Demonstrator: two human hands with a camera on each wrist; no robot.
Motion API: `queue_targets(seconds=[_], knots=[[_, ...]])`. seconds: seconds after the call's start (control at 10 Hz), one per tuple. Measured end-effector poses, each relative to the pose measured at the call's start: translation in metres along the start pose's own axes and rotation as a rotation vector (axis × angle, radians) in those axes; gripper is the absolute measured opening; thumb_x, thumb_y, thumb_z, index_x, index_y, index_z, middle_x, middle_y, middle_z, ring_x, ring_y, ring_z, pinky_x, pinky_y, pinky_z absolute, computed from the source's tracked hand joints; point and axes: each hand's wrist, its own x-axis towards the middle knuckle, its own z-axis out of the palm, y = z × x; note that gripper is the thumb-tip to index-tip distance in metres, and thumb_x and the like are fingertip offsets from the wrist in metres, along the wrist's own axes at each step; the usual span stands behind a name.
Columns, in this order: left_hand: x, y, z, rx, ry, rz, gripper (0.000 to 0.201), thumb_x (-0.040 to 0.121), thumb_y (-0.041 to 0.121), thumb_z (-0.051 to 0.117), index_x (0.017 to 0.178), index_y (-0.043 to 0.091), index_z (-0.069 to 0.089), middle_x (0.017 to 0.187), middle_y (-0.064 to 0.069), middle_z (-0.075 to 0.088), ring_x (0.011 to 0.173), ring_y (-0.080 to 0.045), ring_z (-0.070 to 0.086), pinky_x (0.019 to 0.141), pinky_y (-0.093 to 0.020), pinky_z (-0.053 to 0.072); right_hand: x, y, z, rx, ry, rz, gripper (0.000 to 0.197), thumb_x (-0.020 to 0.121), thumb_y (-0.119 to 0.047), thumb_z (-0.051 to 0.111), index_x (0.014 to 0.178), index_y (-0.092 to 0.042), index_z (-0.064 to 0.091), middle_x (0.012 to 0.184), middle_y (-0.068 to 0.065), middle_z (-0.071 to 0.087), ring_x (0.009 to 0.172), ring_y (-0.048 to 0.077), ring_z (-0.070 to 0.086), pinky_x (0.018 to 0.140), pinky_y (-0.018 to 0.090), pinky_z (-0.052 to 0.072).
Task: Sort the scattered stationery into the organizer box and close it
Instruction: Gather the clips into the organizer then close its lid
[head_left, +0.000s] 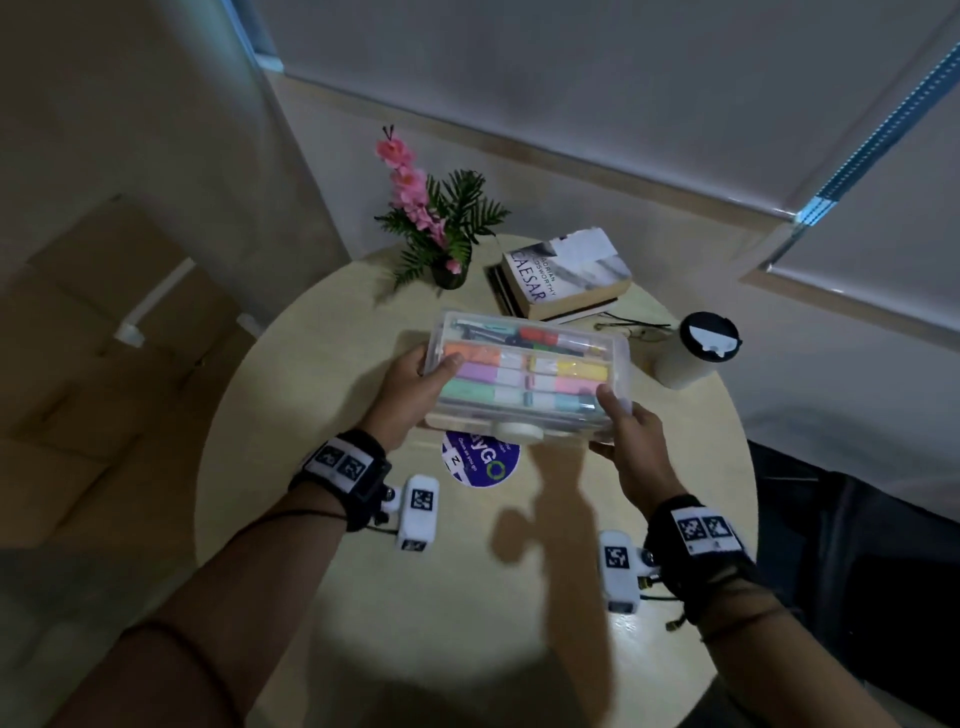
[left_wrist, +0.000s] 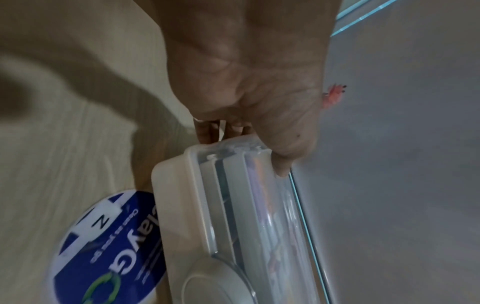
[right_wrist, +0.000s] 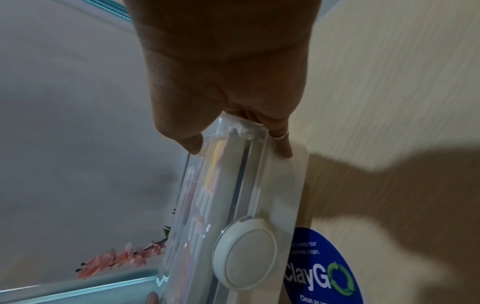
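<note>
Both your hands grasp the clear organizer box (head_left: 527, 376) above the round table (head_left: 467, 597): your left hand (head_left: 410, 389) curls round its left end, your right hand (head_left: 631, 441) round its near right corner. Its lid is down over pastel highlighters (head_left: 524, 371), with the round white latch (right_wrist: 244, 254) facing you, over a blue ClayGo sticker (head_left: 480, 462).

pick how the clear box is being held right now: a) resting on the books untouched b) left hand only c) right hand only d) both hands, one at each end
D: the left hand grips one end of the box and the right hand grips the other end, above the table.
</note>
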Motion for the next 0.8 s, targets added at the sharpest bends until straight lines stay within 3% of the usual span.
queue_targets(seconds=[0.1,0.2,0.3,0.5,0.6,0.7,0.8], knots=[[0.019,-0.002,-0.006,-0.006,0.001,-0.023,0.021,0.103,0.028,0.066,0.121,0.020,0.072,0.103,0.001,0.081,0.095,-0.017,0.078,0.076,-0.028,0.061,0.024,0.001,0.012,-0.011,0.004,0.053,0.043,0.096,-0.051,0.067,0.117,-0.014,0.072,0.113,0.009,0.078,0.108,0.030,0.073,0.099,0.053,0.056],[0.031,-0.013,-0.008,0.018,-0.021,-0.076,0.024,0.103,0.030,0.065,0.123,0.018,0.071,0.108,-0.003,0.080,0.100,-0.022,0.077,0.085,-0.036,0.062,0.039,0.001,0.017,-0.041,0.022,0.071,0.043,0.093,-0.052,0.069,0.115,-0.015,0.072,0.116,0.011,0.076,0.111,0.034,0.071,0.101,0.056,0.055],[0.033,-0.022,-0.008,0.017,-0.032,-0.090,0.025,0.104,0.029,0.065,0.124,0.016,0.070,0.109,-0.004,0.080,0.101,-0.023,0.077,0.087,-0.037,0.062,0.046,0.001,0.017,-0.062,0.019,0.068,0.052,0.083,-0.058,0.070,0.115,-0.017,0.072,0.117,0.011,0.076,0.112,0.034,0.071,0.102,0.057,0.053],[0.023,-0.028,-0.010,0.014,-0.016,-0.050,0.027,0.104,0.034,0.064,0.125,0.018,0.071,0.113,-0.002,0.079,0.104,-0.020,0.076,0.093,-0.040,0.061,0.035,0.002,0.011,-0.148,-0.066,0.025,0.064,0.083,-0.080,0.063,0.127,-0.034,0.069,0.124,-0.007,0.075,0.117,0.020,0.069,0.100,0.049,0.053],[0.005,-0.032,-0.015,0.029,-0.077,-0.101,0.037,0.104,0.048,0.059,0.130,0.023,0.069,0.119,0.000,0.078,0.110,-0.020,0.074,0.099,-0.044,0.057,0.030,0.000,0.004,-0.139,-0.086,0.058,0.072,0.078,-0.082,0.069,0.128,-0.031,0.071,0.125,-0.006,0.075,0.120,0.020,0.068,0.104,0.051,0.050],[-0.022,-0.026,-0.019,0.030,-0.087,-0.150,0.038,0.107,0.054,0.046,0.120,0.029,0.072,0.113,0.008,0.075,0.103,-0.016,0.067,0.093,-0.037,0.049,0.027,-0.004,-0.002,-0.173,-0.073,0.100,0.076,0.076,-0.081,0.072,0.124,-0.022,0.072,0.121,0.001,0.076,0.115,0.026,0.070,0.104,0.053,0.053],[-0.049,-0.055,-0.031,0.159,0.001,-0.262,0.030,0.109,0.043,0.050,0.112,0.022,0.072,0.111,0.001,0.071,0.103,-0.021,0.062,0.096,-0.034,0.046,0.017,-0.005,-0.002,-0.194,-0.024,0.072,0.062,0.088,-0.067,0.070,0.119,-0.013,0.068,0.117,0.013,0.073,0.107,0.034,0.071,0.099,0.052,0.057]])
